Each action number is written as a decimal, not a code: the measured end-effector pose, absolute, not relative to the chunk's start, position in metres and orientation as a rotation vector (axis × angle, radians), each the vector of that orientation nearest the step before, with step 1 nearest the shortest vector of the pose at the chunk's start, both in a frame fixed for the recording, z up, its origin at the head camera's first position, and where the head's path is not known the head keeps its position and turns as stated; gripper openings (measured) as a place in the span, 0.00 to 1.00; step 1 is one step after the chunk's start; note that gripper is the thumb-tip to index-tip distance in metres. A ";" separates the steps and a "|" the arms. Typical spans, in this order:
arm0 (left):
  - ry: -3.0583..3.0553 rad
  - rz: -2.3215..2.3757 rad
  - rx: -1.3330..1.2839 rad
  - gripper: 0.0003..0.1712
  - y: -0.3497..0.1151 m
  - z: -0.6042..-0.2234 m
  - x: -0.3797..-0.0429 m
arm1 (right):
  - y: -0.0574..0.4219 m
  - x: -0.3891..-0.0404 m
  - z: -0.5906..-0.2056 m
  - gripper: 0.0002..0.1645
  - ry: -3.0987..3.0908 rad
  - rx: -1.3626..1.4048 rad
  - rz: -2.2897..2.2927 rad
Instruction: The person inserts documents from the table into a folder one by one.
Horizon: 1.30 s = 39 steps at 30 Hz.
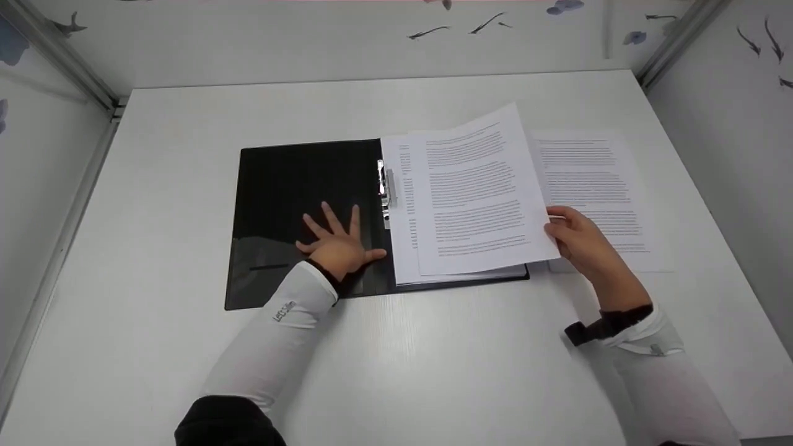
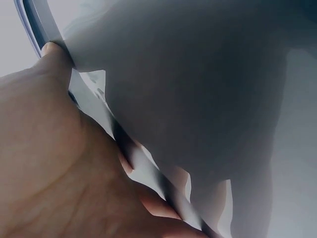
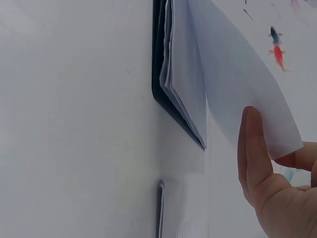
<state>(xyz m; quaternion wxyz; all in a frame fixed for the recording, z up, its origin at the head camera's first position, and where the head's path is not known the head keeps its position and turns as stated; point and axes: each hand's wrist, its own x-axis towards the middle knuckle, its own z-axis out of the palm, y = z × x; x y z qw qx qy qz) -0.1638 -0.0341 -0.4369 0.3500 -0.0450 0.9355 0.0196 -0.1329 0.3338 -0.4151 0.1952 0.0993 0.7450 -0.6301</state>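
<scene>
A black folder (image 1: 297,179) lies spread open on the white table, with a metal clip (image 1: 382,192) near its fold. My left hand (image 1: 339,253) rests on the left cover, fingers spread wide and thumb toward the fold. Printed pages (image 1: 406,248) are stacked on the right side. Between thumb and fingers, my right hand (image 1: 579,240) pinches the lower right edge of a printed sheet (image 1: 477,198). In the right wrist view this sheet (image 3: 242,74) curves up away from the pages below. The left wrist view shows the left palm (image 2: 44,144) close up.
Right of the folder, partly behind the lifted sheet, lie loose printed papers (image 1: 588,173) on the table (image 1: 396,359). White panels (image 1: 279,43) with painted fish and leaf shapes stand at the back and both sides.
</scene>
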 end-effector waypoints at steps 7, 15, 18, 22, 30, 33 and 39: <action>2.426 0.047 -0.109 0.63 -0.034 -0.437 -0.164 | 0.315 -0.132 -0.424 0.30 2.149 0.234 -1.632; 2.426 0.038 -0.112 0.63 -0.033 -0.437 -0.164 | 0.306 -0.132 -0.426 0.28 2.158 0.233 -1.610; 2.425 0.037 -0.111 0.63 -0.033 -0.437 -0.164 | 0.304 -0.132 -0.426 0.29 2.155 0.233 -1.608; 2.423 0.033 -0.114 0.63 -0.032 -0.435 -0.163 | 0.303 -0.131 -0.426 0.29 2.146 0.232 -1.618; 2.427 0.046 -0.115 0.62 -0.033 -0.434 -0.163 | 0.301 -0.131 -0.426 0.30 2.177 0.203 -1.581; 2.427 0.055 -0.117 0.62 -0.033 -0.435 -0.164 | 0.301 -0.131 -0.426 0.30 2.227 0.209 -1.505; 2.418 0.044 -0.125 0.62 -0.033 -0.437 -0.165 | 0.300 -0.131 -0.426 0.30 2.279 0.210 -1.419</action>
